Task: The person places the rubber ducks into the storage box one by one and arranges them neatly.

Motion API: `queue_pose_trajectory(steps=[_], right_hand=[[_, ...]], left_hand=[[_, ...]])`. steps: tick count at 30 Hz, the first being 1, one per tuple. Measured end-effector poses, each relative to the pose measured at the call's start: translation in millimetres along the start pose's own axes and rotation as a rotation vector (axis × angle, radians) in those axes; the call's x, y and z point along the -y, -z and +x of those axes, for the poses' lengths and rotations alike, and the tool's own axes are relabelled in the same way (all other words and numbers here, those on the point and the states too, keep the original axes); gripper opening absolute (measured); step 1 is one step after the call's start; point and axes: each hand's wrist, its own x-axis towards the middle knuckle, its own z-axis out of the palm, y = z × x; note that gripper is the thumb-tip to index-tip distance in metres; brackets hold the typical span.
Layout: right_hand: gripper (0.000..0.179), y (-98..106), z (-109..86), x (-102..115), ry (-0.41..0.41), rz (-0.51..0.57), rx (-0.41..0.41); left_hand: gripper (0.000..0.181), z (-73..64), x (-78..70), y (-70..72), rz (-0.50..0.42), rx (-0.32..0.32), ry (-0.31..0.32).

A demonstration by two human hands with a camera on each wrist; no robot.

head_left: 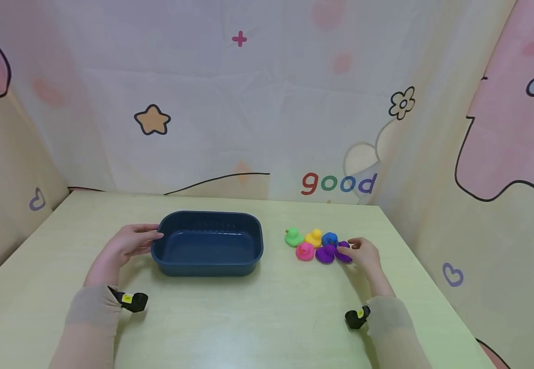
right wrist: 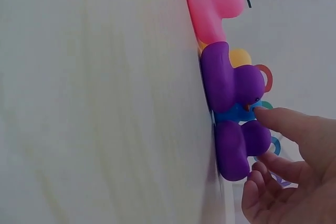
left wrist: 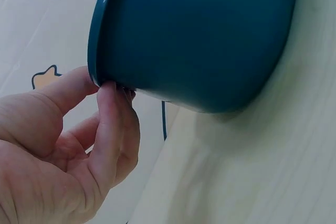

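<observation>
I have six small toy ducks in two short rows on the pale tabletop (head_left: 248, 328), to the right of a basin (head_left: 206, 270) and apart from it. Rear row, left to right: green duck (head_left: 294, 238), yellow duck (head_left: 314, 238), blue duck (head_left: 329, 239). Front row, same order: pink duck (head_left: 305, 251), first purple duck (head_left: 325, 254), second purple duck (right wrist: 231, 150).

Each duck is a single bright colour, with a round head on a smooth, full body. In the right wrist view I read an orange beak and a dark eye on the pink duck, and likewise a reddish beak and dark eye on the first purple duck. The ducks stand close together, upright.

The basin is dark blue, oblong, round-cornered, with a narrow lip and smooth walls; it sits flat on the tabletop.

Left hand (head_left: 134, 240): pinching the basin's lip at its left end, thumb at the edge, fingers bent against the outside.

Right hand (head_left: 362, 252): at the second purple duck, thumb and forefinger to either side of its head. I cannot tell whether the fingers grip it. The thumb tip lies near the first purple duck's beak.
</observation>
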Motion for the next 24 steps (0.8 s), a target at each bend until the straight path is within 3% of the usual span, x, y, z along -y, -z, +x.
queue_pose_trajectory(steps=[12,24], right_hand=[[0.055,-5.5,2.9,-0.5,-0.008,-0.029,-0.035],[0.046,-8.7,6.0,-1.4,-0.035,-0.032,-0.082]], left_hand=[[0.076,10.7,12.2,-10.6,-0.175,0.054,-0.014],[0.075,10.7,13.0,-11.2,-0.173,0.035,-0.015]])
